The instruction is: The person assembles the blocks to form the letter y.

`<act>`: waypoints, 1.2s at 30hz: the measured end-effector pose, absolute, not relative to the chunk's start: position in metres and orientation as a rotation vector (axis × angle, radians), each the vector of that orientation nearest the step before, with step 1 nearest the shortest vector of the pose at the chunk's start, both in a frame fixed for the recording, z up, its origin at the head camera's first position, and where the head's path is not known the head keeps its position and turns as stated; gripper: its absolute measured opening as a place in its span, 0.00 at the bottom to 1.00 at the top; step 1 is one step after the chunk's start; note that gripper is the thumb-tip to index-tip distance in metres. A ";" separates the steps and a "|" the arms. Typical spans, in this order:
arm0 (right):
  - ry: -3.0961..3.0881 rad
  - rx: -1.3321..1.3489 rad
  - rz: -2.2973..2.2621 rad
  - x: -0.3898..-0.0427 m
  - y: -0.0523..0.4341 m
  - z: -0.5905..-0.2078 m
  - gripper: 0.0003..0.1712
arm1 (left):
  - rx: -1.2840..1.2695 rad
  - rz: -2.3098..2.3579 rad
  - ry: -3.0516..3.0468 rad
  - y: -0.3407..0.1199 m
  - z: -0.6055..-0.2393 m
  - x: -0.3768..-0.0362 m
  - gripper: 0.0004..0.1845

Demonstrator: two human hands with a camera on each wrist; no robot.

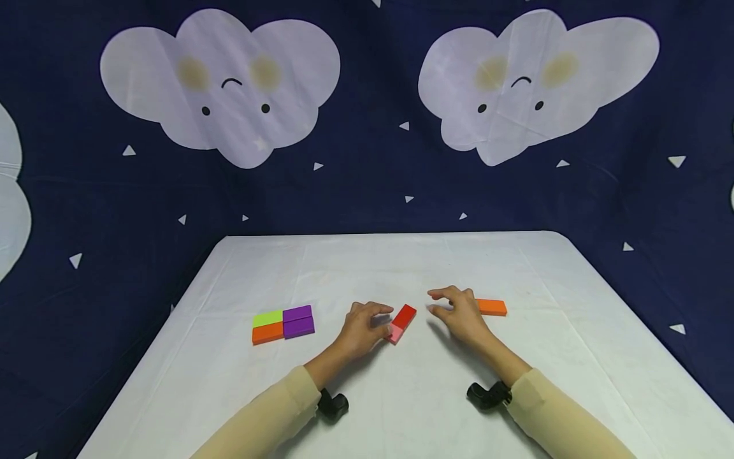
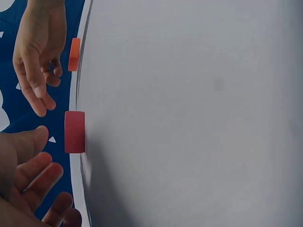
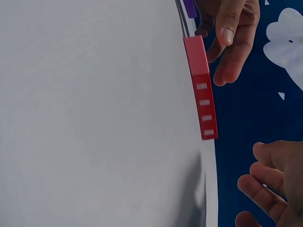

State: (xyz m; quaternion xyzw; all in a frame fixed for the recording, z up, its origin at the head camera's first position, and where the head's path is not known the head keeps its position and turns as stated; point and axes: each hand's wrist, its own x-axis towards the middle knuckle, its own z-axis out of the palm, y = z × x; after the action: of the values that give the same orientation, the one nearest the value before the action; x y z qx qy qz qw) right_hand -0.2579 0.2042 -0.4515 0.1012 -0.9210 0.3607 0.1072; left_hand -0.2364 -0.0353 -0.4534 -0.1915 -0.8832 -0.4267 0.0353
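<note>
In the middle of the table, a red block point(image 1: 406, 315) and a pink block point(image 1: 394, 335) lie end to end in a slanted line. My left hand point(image 1: 360, 331) is just left of them, its thumb tip overlapping the pink one in the head view. The right wrist view shows pale marks along the side of the red block point(image 3: 205, 109), and the left hand point(image 3: 234, 40) beside the pink end. To the right of the pair is my right hand point(image 1: 460, 315), thumb and fingers spread apart with nothing between them. An orange block point(image 1: 493, 308) lies behind it, partly covered.
On the left, a lime green block point(image 1: 267, 318), another orange block point(image 1: 267, 333) and two purple blocks point(image 1: 298, 320) sit together in a rectangle. A white cloth covers the table point(image 1: 378, 268). Behind it hangs a dark blue curtain point(image 1: 367, 191) with clouds.
</note>
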 end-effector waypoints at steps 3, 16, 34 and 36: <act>-2.697 0.289 1.057 -0.258 0.210 -0.452 0.18 | -0.628 -1.300 -2.719 -0.035 -0.453 -0.239 0.18; -2.685 0.196 1.015 -0.255 0.236 -0.450 0.19 | -0.749 -1.194 -2.786 -0.027 -0.448 -0.246 0.16; -2.674 0.075 1.025 -0.250 0.268 -0.443 0.22 | -0.802 -1.080 -2.840 -0.022 -0.451 -0.251 0.19; -2.668 0.075 1.018 -0.251 0.272 -0.443 0.21 | -0.813 -1.055 -2.853 -0.022 -0.451 -0.251 0.18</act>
State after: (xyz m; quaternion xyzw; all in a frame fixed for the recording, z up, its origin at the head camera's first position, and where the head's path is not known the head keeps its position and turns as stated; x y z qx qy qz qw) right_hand -0.2505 0.2723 -0.4428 0.0259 -0.9246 0.3526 0.1420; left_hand -0.2512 -0.0222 -0.4510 -0.2582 -0.9062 -0.3350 -0.0032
